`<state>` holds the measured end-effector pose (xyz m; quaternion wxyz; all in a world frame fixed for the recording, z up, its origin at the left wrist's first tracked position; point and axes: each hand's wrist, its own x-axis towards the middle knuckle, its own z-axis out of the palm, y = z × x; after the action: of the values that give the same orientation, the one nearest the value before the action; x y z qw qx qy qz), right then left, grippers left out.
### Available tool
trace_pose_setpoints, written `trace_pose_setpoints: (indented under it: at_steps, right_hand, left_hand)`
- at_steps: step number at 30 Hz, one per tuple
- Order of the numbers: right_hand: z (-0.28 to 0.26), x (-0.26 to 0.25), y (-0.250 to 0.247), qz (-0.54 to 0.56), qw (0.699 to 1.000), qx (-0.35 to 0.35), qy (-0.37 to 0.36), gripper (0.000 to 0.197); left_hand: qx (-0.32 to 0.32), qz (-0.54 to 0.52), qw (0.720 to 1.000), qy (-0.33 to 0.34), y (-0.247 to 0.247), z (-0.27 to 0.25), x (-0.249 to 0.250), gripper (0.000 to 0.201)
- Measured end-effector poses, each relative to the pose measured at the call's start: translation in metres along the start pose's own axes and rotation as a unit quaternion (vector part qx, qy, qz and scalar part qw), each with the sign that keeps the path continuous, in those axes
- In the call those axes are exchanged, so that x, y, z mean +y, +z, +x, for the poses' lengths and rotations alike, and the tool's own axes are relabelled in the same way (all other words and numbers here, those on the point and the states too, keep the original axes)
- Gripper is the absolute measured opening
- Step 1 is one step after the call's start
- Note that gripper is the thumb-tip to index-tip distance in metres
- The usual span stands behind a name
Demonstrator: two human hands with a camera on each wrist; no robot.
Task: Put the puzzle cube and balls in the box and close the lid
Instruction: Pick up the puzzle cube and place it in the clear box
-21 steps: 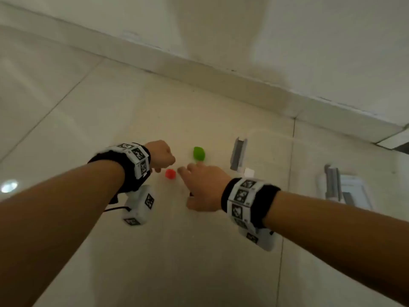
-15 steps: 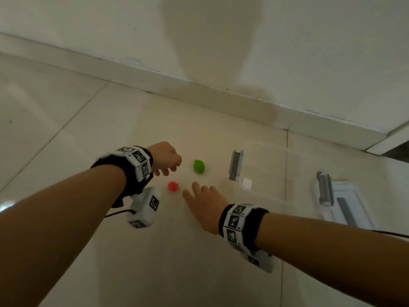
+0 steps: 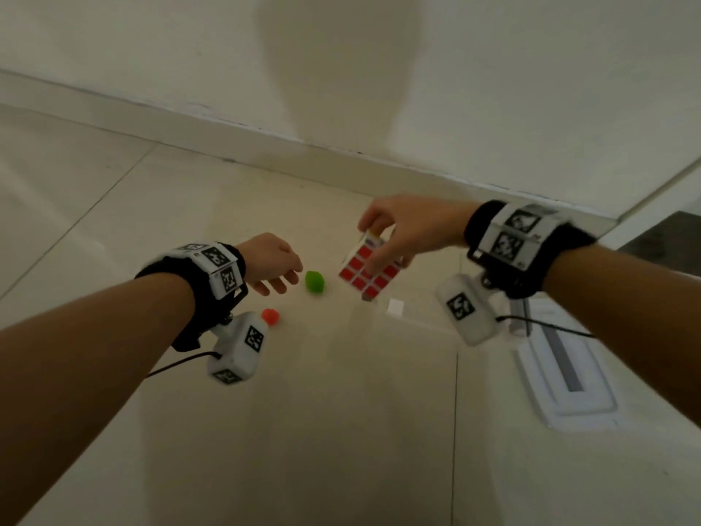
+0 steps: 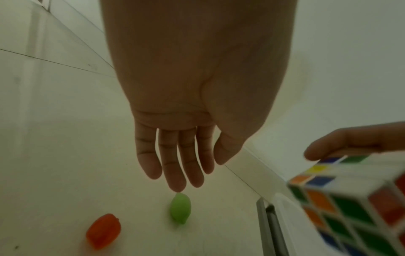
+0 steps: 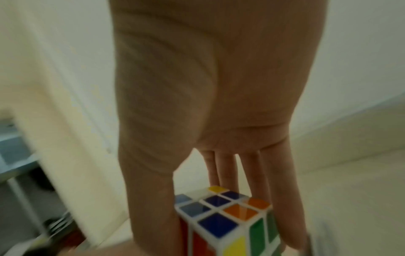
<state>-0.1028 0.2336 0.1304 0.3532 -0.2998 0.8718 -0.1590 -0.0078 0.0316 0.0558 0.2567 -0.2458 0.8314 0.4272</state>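
My right hand [image 3: 379, 244] grips the puzzle cube [image 3: 370, 269] from above and holds it off the floor, tilted, its red face toward me. In the right wrist view the thumb and fingers clamp opposite sides of the cube [image 5: 228, 223]. The cube hangs over the left end of the clear box [image 3: 417, 322]. My left hand [image 3: 278, 284] hovers with straight fingers [image 4: 181, 175] just above the green ball [image 3: 315, 281] [image 4: 180, 210] and holds nothing. The red ball [image 3: 270, 316] [image 4: 103, 231] lies on the floor nearer me.
The white lid [image 3: 565, 370] with a grey strip lies flat on the floor to the right of the box. A grey latch [image 4: 269, 230] stands on the box's left end. The wall and skirting run close behind. Pale floor tiles stretch toward me.
My right hand has risen from the floor with the cube and moved right, up over the box's left end. My left hand's fingers have uncurled toward the green ball.
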Motion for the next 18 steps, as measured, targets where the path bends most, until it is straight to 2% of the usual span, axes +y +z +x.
trace_pose_setpoints:
  at_steps: [3,6,8,13,18]
  right_hand:
    - [-0.002,0.038,-0.019,-0.074,0.996,0.02,0.054,0.068]
    - [0.005,0.071,-0.005,-0.204,0.972,-0.012,0.115,0.071]
    - [0.012,0.086,0.013,-0.248,0.96,-0.041,0.12,0.072]
    - [0.034,0.1,0.043,-0.225,0.966,-0.067,0.106,0.073]
    - [0.057,0.092,0.062,-0.181,0.979,-0.053,0.082,0.076]
  left_hand:
    - [-0.019,-0.004,1.0,0.006,0.016,0.005,0.014,0.03]
    - [-0.042,-0.033,0.998,0.013,0.035,0.009,0.035,0.034]
    - [-0.052,-0.063,0.997,0.009,0.051,0.011,0.047,0.038]
    - [-0.062,-0.102,0.992,-0.028,0.086,0.021,0.063,0.048]
    - [-0.057,-0.142,0.988,-0.033,0.095,0.031,0.06,0.036]
